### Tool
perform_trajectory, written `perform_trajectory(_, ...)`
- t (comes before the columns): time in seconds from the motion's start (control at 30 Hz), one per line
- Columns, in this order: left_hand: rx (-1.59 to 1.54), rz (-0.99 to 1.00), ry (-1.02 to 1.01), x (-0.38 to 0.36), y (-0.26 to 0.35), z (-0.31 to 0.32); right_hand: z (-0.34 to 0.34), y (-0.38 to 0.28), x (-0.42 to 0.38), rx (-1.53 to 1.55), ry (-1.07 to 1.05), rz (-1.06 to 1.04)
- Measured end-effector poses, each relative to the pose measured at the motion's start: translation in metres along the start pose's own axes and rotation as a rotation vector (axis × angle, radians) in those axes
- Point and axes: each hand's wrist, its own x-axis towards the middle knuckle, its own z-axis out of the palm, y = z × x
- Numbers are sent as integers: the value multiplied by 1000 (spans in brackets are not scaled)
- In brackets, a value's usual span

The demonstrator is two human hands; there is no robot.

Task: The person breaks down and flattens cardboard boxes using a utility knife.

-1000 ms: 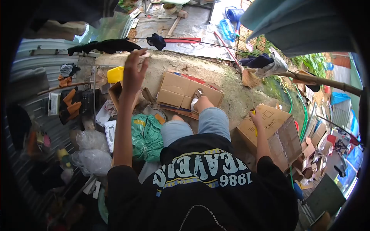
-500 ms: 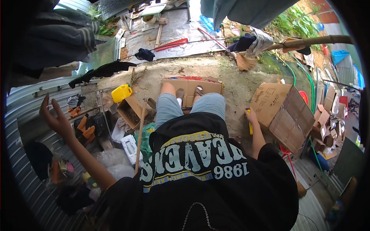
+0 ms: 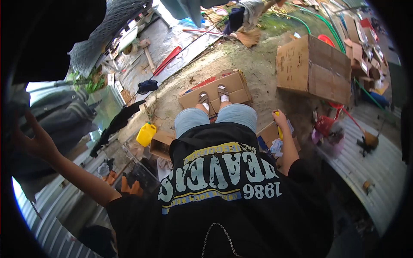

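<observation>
My left hand [image 3: 32, 137] is stretched out at the far left, fingers apart, in front of dark hanging clothes [image 3: 60, 116]. It holds nothing that I can see. At the right of my body, my right hand [image 3: 279, 118] is closed around a yellow tool [image 3: 280, 129], which lies along the wrist. A large cardboard box [image 3: 314, 66] stands beyond that hand. Both feet rest on a flattened cardboard piece [image 3: 232, 88] on the ground.
A yellow jug [image 3: 146, 134] and a small open box [image 3: 162, 144] are left of my knees. A red fan-like object [image 3: 327, 125] is at the right. A wooden mallet [image 3: 148, 56] and a broom head [image 3: 248, 38] lie ahead.
The view has turned, so the large box and the ground have shifted. My left hand is now nearer the hanging clothes. My right hand still holds the yellow tool.
</observation>
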Motion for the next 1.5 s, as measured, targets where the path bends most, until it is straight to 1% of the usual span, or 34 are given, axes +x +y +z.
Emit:
perform_trajectory(0.07,-136,49,6,14,-4,16,8,21,-24,12,19,69)
perform_trajectory(0.13,-204,86,67,37,21,21,24,51,-40,-6,56,220)
perform_trajectory(0.17,-205,90,83,41,30,26,33,65,-44,17,62,236)
perform_trajectory(0.2,-210,93,97,43,38,33,43,85,-47,46,40,202)
perform_trajectory(0.23,-260,29,76,42,43,43,49,91,-57,74,22,170)
perform_trajectory(0.27,-188,160,2,49,41,47,55,96,-66,94,36,186)
perform_trajectory(0.33,-214,99,9,58,60,61,68,90,-83,173,85,216)
perform_trajectory(0.37,-282,122,55,66,69,67,88,122,-72,180,121,178)
perform_trajectory(0.4,-350,143,101,75,78,72,85,110,-81,233,29,270)
perform_trajectory(0.43,-51,211,195,78,77,76,80,92,-93,244,37,284)
perform_trajectory(0.47,-107,215,305,86,86,81,78,79,-101,256,46,295)
perform_trajectory(0.53,-184,153,395,96,108,86,81,88,-101,306,56,316)
perform_trajectory(0.57,-128,163,405,101,115,89,83,94,-99,309,66,296)
perform_trajectory(0.6,-137,170,412,106,126,90,82,94,-98,312,73,277)
perform_trajectory(0.67,-130,250,402,120,152,89,74,97,-93,339,104,294)
perform_trajectory(0.73,-193,274,466,128,172,94,62,96,-87,366,143,316)
perform_trajectory(0.8,-272,300,463,137,191,97,48,95,-83,466,208,368)
perform_trajectory(0.87,-308,294,449,139,200,104,35,91,-80,508,219,416)
perform_trajectory(0.93,-303,301,365,139,210,106,30,97,-76,450,272,364)
perform_trajectory(0.97,-294,313,348,136,209,110,29,100,-75,456,278,371)
perform_trajectory(1.03,-323,316,346,132,209,113,35,102,-75,462,327,326)
perform_trajectory(1.13,-361,307,319,124,205,119,52,95,-85,470,367,357)
perform_trajectory(1.23,-405,324,222,110,198,128,80,84,-108,516,308,364)
perform_trajectory(1.33,-442,353,201,108,193,135,122,70,-138,617,324,446)
perform_trajectory(1.43,-477,397,210,111,185,137,185,79,-163,658,296,429)
perform_trajectory(1.5,-483,422,200,116,181,138,213,81,-179,680,299,403)
